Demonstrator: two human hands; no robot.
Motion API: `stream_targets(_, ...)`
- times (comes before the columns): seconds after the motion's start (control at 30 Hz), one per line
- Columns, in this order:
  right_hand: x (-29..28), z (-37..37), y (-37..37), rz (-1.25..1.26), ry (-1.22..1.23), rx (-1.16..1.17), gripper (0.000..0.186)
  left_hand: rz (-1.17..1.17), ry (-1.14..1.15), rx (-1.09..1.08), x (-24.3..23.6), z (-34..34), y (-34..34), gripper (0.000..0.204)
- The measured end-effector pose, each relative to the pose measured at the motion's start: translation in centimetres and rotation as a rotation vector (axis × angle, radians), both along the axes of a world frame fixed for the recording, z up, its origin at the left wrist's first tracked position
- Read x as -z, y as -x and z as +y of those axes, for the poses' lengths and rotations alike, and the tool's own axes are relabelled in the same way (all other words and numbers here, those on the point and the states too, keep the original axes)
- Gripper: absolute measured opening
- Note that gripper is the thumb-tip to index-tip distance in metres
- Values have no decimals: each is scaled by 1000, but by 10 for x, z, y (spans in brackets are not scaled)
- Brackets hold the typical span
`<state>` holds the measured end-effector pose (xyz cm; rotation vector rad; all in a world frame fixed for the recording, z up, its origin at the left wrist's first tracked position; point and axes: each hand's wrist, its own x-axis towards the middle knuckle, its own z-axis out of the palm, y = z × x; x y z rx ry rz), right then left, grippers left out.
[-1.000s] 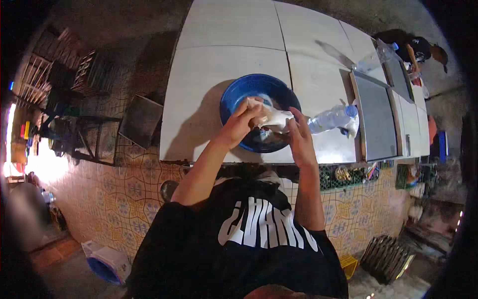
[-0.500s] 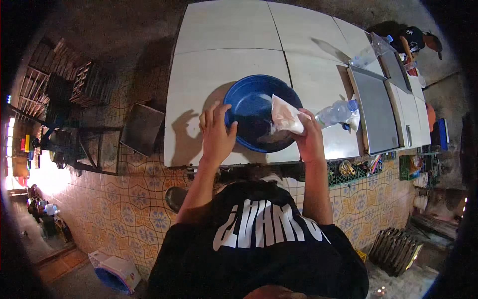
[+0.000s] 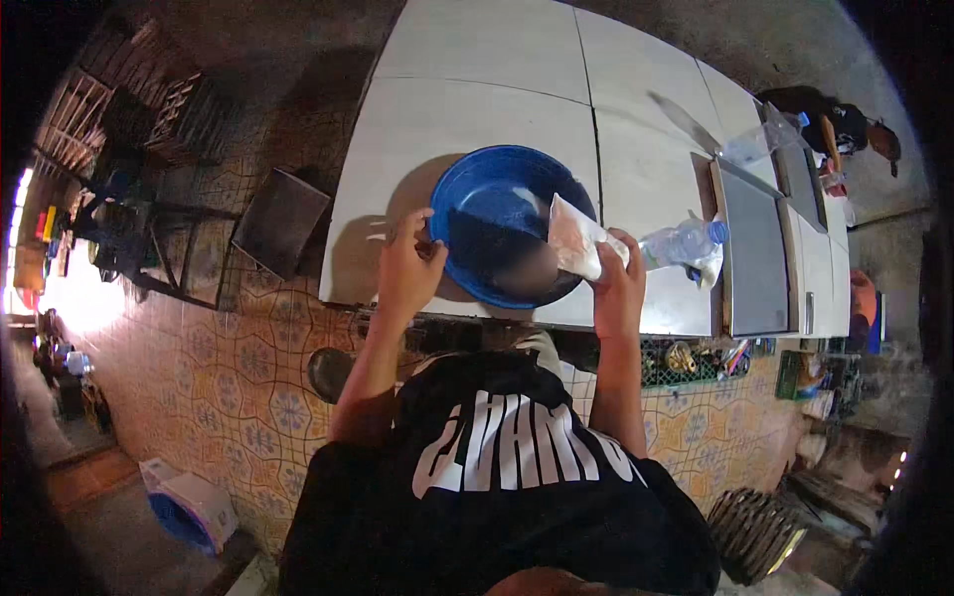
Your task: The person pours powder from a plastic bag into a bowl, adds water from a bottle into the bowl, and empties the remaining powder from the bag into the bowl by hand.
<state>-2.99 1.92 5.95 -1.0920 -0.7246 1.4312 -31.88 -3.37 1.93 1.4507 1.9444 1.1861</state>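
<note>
A round blue basin (image 3: 475,167) stands on the white tabletop. Its inside is dark, with a blurred pale patch below the packet that I cannot make out. Held in my right hand (image 3: 618,288), a white plastic packet with a pinkish-brown face (image 3: 573,243) tilts over the basin's right side. My fingers and thumb pinch its outer end. At the basin's left rim, my left hand (image 3: 409,270) has its thumb and fingers apart and curved. The fingertips are close to the rim; firm contact is unclear.
Right of the basin lies a clear plastic bottle (image 3: 686,242) beside a grey metal tray (image 3: 752,253). Another clear bottle (image 3: 760,141) lies farther off, near a person (image 3: 845,127) at the table's far right. A green crate (image 3: 696,368) with odds and ends sits below the front edge.
My left hand has drawn slightly outward from the basin's rim. The packet stays tilted over the basin in my right hand. The whole view has shifted slightly.
</note>
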Motion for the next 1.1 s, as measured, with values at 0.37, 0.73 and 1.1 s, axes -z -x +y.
stream_targets(0.37, -3, 6, 5, -128, -170, -165, 53, 116, -162, 254, -39, 14, -9, 32)
stream_targets(0.73, -6, 15, 23, -143, -213, -315, 77, -526, 21, 387, -18, 38, -57, 42)
stream_targets(1.1, 12, 18, 19, -195, -201, -206, 73, -539, -24, 330, -37, 33, -82, 34)
